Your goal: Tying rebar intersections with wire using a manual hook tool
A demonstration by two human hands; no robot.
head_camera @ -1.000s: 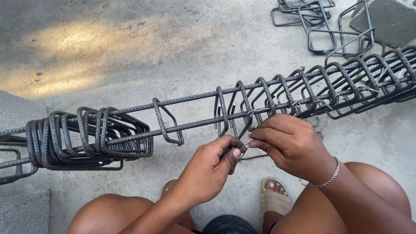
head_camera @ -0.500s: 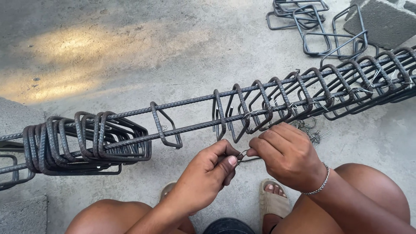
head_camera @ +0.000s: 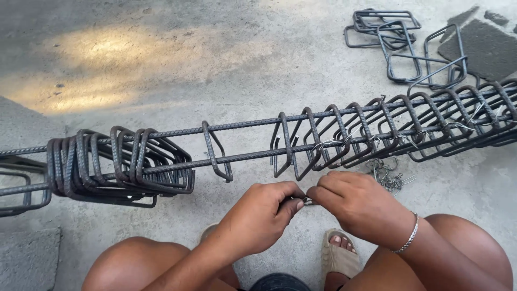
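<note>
Right now my left hand (head_camera: 258, 218) and right hand (head_camera: 358, 207) pinch one short tie wire (head_camera: 307, 201) between meeting fingertips; the rebar cage (head_camera: 301, 141) lies just beyond them, running left to right, nearer my right.

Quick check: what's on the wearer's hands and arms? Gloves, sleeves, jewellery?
Both the left hand and the right hand are bare, no gloves. The forearms are bare too, with no sleeves in view. The right wrist carries a thin silver-coloured chain bracelet. No watch or rings show.
</note>
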